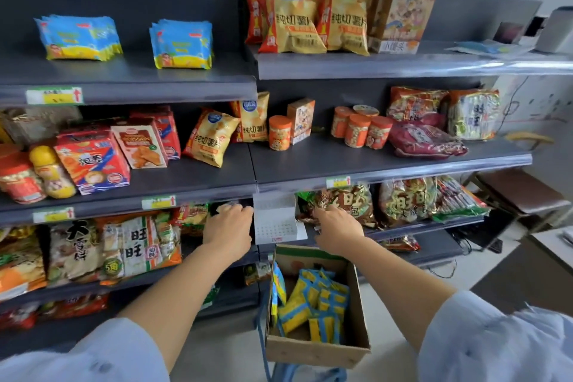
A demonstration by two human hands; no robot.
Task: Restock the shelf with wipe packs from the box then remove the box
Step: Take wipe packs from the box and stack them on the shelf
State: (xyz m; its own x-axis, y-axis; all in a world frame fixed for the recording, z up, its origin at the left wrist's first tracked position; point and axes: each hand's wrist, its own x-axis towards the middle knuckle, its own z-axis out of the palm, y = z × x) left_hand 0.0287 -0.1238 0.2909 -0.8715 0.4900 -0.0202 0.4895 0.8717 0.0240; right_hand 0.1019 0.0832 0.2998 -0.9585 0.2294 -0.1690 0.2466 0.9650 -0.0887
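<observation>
Left hand [228, 226] is deep in the 3rd shelf [434, 226], fingers mostly hidden, can't tell the grip. Right hand [338, 226] rests straightish fingers on a brown snack bag [350, 198]; box [313, 350] w/ wipe packs [322, 298] sits below, nearer.

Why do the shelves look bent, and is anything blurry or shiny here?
Head view: the wide-angle lens bows the shelf edge; head view: glare streaks the clear strip top right; head view: the right sleeve at the bottom corner and the wipe packs in the box look soft.
</observation>
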